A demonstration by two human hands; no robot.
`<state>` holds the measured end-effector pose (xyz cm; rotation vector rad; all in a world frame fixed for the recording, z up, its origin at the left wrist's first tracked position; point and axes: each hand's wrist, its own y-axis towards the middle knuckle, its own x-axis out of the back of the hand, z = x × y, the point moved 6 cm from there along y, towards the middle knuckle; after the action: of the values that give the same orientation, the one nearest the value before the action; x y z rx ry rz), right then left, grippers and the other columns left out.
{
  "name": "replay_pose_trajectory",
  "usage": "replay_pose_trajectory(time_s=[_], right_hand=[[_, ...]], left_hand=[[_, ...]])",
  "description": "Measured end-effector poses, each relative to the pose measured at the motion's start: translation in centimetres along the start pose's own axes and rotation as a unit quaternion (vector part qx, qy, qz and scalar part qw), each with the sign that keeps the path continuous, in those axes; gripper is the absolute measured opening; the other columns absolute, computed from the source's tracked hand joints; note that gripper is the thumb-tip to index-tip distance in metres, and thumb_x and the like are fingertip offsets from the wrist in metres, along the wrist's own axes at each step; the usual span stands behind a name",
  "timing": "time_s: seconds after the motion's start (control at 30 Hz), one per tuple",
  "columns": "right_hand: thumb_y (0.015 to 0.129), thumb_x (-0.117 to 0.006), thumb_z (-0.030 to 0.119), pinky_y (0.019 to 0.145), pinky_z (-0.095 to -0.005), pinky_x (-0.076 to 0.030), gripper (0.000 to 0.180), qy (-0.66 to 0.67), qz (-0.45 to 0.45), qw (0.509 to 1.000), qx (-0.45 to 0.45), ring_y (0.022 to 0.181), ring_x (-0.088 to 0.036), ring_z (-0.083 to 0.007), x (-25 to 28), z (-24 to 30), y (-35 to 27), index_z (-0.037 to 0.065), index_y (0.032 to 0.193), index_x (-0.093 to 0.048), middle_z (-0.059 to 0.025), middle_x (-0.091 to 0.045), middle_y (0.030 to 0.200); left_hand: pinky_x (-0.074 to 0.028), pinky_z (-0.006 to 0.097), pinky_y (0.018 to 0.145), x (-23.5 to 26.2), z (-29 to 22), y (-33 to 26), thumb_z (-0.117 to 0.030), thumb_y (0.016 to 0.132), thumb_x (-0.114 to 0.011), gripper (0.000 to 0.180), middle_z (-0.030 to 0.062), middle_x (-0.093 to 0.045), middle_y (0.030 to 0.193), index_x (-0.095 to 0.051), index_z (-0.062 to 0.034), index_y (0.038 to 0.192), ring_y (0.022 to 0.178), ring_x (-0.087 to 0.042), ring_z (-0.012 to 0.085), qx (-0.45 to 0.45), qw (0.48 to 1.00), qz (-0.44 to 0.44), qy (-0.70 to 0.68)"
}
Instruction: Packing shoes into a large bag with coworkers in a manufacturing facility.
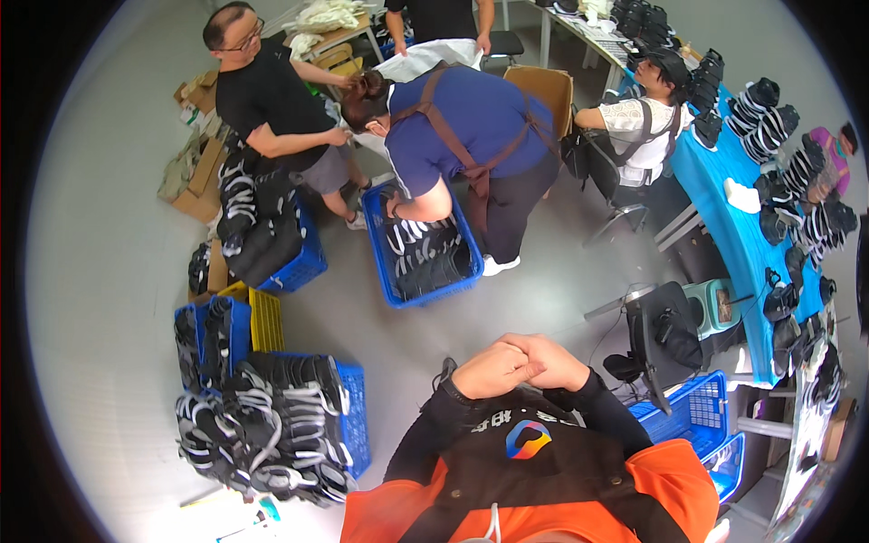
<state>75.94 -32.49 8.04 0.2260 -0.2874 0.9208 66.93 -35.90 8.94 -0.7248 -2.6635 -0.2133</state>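
Note:
My left hand and my right hand are clasped together in front of my chest, above my dark apron and orange shirt. Neither hand holds any object; the fingers fold over one another. Black sleeves cover both forearms. The nearest thing ahead of my hands is a blue crate of black and white shoe parts on the floor, where a person in a blue shirt and brown apron bends over it with an arm inside.
Blue crates heaped with black and white shoe parts stand at my left. Another full blue crate sits by a crouching person in black. A blue table with shoes runs along the right, with a seated person, a chair and empty blue baskets.

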Motion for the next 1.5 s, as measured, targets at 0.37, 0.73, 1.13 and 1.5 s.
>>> replay_pose_trajectory(time_s=[0.37,0.73,1.13,1.5], right_hand=[[0.074,-0.063,0.007,0.081,-0.0449,-0.054,0.045,-0.053,-0.052,0.996,-0.04,0.095,-0.065,-0.0449,-10.0,4.2,12.7,0.002,0.119,-0.061,-0.0221,-0.069,0.102],[0.075,-0.065,0.011,0.079,-0.0474,-0.053,0.043,-0.098,-0.035,0.994,-0.021,0.094,-0.065,-0.0457,-12.0,5.3,18.2,0.002,0.117,-0.06,-0.0227,-0.069,0.1],[0.078,-0.066,0.015,0.081,-0.0477,-0.053,0.04,-0.104,-0.021,0.994,0.0,0.096,-0.065,-0.0446,-9.7,4.8,18.5,0.003,0.117,-0.06,-0.0222,-0.069,0.101],[0.079,-0.066,0.014,0.081,-0.046,-0.053,0.04,-0.111,-0.014,0.994,-0.016,0.095,-0.065,-0.0438,-8.4,3.4,17.4,0.003,0.117,-0.061,-0.0214,-0.069,0.102]], left_hand=[[-0.045,0.041,0.057,14.2,4.9,-8.6,-0.046,0.103,-0.055,0.059,0.0197,-0.058,0.065,-0.063,0.0048,0.074,0.057,-0.054,0.0322,-0.019,0.996,0.083,-0.015],[-0.042,0.04,0.054,19.4,6.1,-10.8,-0.043,0.103,-0.058,0.057,0.019,-0.052,0.062,-0.059,0.005,0.072,0.054,-0.047,0.0294,-0.052,0.998,0.041,-0.015],[-0.044,0.042,0.056,19.3,6.1,-8.6,-0.044,0.103,-0.057,0.059,0.0224,-0.057,0.063,-0.06,0.0051,0.07,0.055,-0.054,0.0331,-0.06,0.998,0.016,0.0],[-0.045,0.041,0.059,17.5,7.4,-7.2,-0.041,0.102,-0.059,0.055,0.0204,-0.057,0.064,-0.064,0.0054,0.074,0.059,-0.055,0.0343,-0.027,0.999,0.027,-0.02]])
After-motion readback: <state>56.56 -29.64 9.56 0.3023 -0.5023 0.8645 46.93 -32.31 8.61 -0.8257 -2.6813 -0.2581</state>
